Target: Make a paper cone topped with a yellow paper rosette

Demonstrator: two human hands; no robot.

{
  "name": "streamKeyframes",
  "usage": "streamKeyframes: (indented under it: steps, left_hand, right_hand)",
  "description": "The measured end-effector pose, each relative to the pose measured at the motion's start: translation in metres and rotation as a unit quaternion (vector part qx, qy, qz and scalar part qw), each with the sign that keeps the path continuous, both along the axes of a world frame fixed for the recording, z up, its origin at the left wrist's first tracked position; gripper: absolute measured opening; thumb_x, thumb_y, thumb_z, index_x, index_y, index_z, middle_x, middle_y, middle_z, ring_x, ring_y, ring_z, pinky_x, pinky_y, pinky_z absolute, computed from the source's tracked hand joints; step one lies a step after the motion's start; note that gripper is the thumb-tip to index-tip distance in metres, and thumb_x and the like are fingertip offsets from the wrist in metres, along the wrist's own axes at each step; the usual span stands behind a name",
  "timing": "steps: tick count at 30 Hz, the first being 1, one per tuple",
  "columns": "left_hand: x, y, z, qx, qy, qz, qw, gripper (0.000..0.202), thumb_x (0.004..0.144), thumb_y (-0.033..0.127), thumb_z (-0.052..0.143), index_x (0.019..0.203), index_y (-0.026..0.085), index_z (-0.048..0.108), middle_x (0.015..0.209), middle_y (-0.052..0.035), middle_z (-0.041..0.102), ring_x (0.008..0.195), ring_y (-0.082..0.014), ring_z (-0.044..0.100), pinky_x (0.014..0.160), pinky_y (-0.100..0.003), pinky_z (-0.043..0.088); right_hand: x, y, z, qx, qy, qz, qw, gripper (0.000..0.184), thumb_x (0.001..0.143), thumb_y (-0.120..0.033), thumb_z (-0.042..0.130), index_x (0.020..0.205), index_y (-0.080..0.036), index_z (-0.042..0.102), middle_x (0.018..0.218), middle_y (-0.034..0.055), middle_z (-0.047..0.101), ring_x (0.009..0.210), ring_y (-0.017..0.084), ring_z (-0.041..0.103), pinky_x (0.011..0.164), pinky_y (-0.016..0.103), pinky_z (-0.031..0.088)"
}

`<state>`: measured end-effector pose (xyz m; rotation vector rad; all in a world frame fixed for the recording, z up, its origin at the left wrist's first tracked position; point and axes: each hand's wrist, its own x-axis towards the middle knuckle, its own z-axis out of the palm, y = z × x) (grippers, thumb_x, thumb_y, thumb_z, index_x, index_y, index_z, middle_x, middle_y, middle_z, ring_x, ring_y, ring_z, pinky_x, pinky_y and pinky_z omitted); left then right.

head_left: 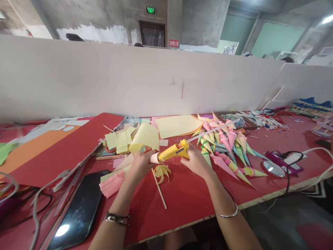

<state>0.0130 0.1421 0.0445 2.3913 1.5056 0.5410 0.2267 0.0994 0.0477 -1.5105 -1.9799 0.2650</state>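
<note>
My right hand (195, 160) is closed around a yellow hot glue gun (173, 151), its nozzle pointing left at a small peach paper cone (155, 158). My left hand (140, 164) pinches that cone, holding it against the nozzle. A clear glue stick (211, 130) juts out of the gun's back toward the right. Just below the hands lie a curled yellow paper flower (161, 172) and a thin wooden stick (159, 189) on the red table (182, 201).
A pile of finished coloured paper cones (225, 146) lies right of my hands. Yellow paper sheets (145, 136) and squares sit behind. A black phone (81, 208) and pink crepe paper (112, 184) lie left. A round mirror (272, 168), purple tool and cables are at right.
</note>
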Motion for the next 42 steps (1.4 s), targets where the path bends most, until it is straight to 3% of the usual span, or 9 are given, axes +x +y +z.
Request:
streamKeyframes:
  steps: [4,10,17,22,26,31,35,39,42]
  left_hand:
    - [-0.002,0.0,0.004,-0.005,0.017,0.008,1.0,0.007,0.068,0.019,0.046,0.07,0.018,0.053,0.062,-0.0004,0.057,0.06,-0.0155,0.052,0.052,-0.022,0.032]
    - [-0.003,0.001,0.004,-0.007,0.056,0.023,0.998,0.009,0.07,0.02,0.043,0.067,0.017,0.051,0.059,-0.0008,0.055,0.057,-0.0157,0.051,0.05,-0.023,0.03]
    - [-0.003,0.003,-0.003,-0.017,0.025,0.001,1.0,0.008,0.067,0.018,0.044,0.068,0.018,0.052,0.06,-0.0003,0.055,0.059,-0.0154,0.052,0.053,-0.022,0.034]
    - [-0.007,0.006,-0.002,-0.003,0.035,0.03,0.999,0.014,0.069,0.02,0.042,0.076,0.016,0.053,0.066,-0.0023,0.056,0.064,-0.0173,0.053,0.054,-0.023,0.035]
    - [-0.011,0.003,0.0,0.022,0.01,0.037,0.999,0.02,0.07,0.022,0.04,0.084,0.016,0.054,0.069,-0.0027,0.057,0.065,-0.0169,0.054,0.055,-0.023,0.036]
    - [-0.024,-0.016,0.003,-0.013,0.004,0.046,0.999,0.033,0.074,0.026,0.038,0.101,0.015,0.051,0.065,-0.0011,0.057,0.059,-0.0164,0.054,0.053,-0.023,0.035]
    - [-0.041,-0.039,0.003,-0.024,0.032,0.044,0.998,0.028,0.073,0.029,0.038,0.091,0.015,0.054,0.062,-0.0011,0.056,0.058,-0.0171,0.052,0.053,-0.024,0.035]
    - [-0.055,-0.06,0.0,-0.05,0.047,0.051,0.996,0.02,0.073,0.032,0.039,0.072,0.016,0.051,0.06,-0.0011,0.054,0.057,-0.0166,0.051,0.053,-0.025,0.034]
    - [-0.061,-0.07,-0.006,-0.082,0.028,0.043,0.995,0.019,0.073,0.03,0.039,0.079,0.017,0.05,0.064,-0.0011,0.056,0.056,-0.0158,0.052,0.052,-0.024,0.035]
  right_hand:
    - [0.006,0.004,-0.001,-0.024,-0.049,-0.011,0.998,0.043,0.07,-0.012,0.045,0.113,-0.019,0.045,0.11,0.0076,0.053,0.083,0.02,0.058,0.066,0.027,0.044]
    - [0.003,0.009,-0.006,0.004,-0.096,-0.07,0.993,0.046,0.072,-0.01,0.042,0.117,-0.016,0.04,0.116,0.0105,0.048,0.081,0.02,0.058,0.064,0.028,0.044]
    - [-0.004,0.01,-0.009,0.056,-0.033,-0.095,0.993,0.041,0.073,-0.013,0.042,0.113,-0.015,0.043,0.108,0.0111,0.051,0.083,0.021,0.057,0.066,0.03,0.046]
    - [0.012,0.021,-0.013,0.112,0.036,-0.142,0.983,0.03,0.075,-0.024,0.048,0.103,-0.015,0.048,0.095,0.0098,0.054,0.087,0.022,0.054,0.072,0.031,0.046]
    - [0.025,0.023,-0.024,0.093,0.011,-0.177,0.98,0.032,0.073,-0.028,0.052,0.101,-0.014,0.048,0.091,0.0094,0.053,0.086,0.023,0.054,0.07,0.034,0.046]
    - [0.027,0.007,-0.039,0.014,-0.065,-0.156,0.986,0.029,0.079,-0.019,0.044,0.107,-0.012,0.046,0.103,0.0151,0.052,0.094,0.023,0.054,0.076,0.033,0.044]
    - [0.026,0.001,-0.04,-0.025,-0.111,-0.143,0.983,0.032,0.08,-0.018,0.044,0.111,-0.011,0.045,0.102,0.0153,0.055,0.099,0.023,0.052,0.081,0.033,0.041]
    - [0.025,-0.008,-0.034,-0.021,-0.158,-0.169,0.973,0.033,0.077,-0.022,0.05,0.108,-0.01,0.049,0.102,0.0171,0.054,0.098,0.026,0.05,0.082,0.037,0.04]
    - [0.02,-0.025,-0.027,0.006,-0.185,-0.213,0.959,0.031,0.073,-0.021,0.055,0.101,-0.008,0.053,0.099,0.0192,0.054,0.097,0.03,0.049,0.08,0.04,0.041]
